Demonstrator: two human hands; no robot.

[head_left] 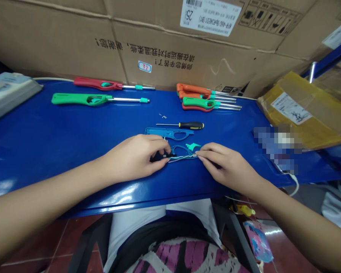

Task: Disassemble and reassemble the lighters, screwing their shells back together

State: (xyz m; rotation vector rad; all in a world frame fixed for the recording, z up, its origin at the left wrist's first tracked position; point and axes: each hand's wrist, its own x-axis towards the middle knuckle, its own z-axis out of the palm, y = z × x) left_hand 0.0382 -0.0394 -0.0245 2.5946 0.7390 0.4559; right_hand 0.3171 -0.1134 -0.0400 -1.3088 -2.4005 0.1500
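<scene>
blue lighter shell point(182, 151) lies long axis left-right, left hand point(133, 157) pinching its black end, right hand point(227, 165) pinching the other.

Table point(45, 140) was glossy blue. Green lighter point(82, 99); red lighter point(98, 83) w/ teal trigger; lighter stack point(197, 96) orange, green & red. Screwdriver point(191, 125) handle black/yellow. Lighter shell point(167, 133) & open lighter body point(178, 149) blue, wire point(182, 156) white, loose trigger point(193, 146) teal. Boxes point(74, 41) brown w/ black print. Lap cloth point(184, 256) pink, black & white blotches.

Cardboard boxes point(230, 60) – small sticker point(144, 67) reads 32, white label point(210, 13) reads 25
</scene>
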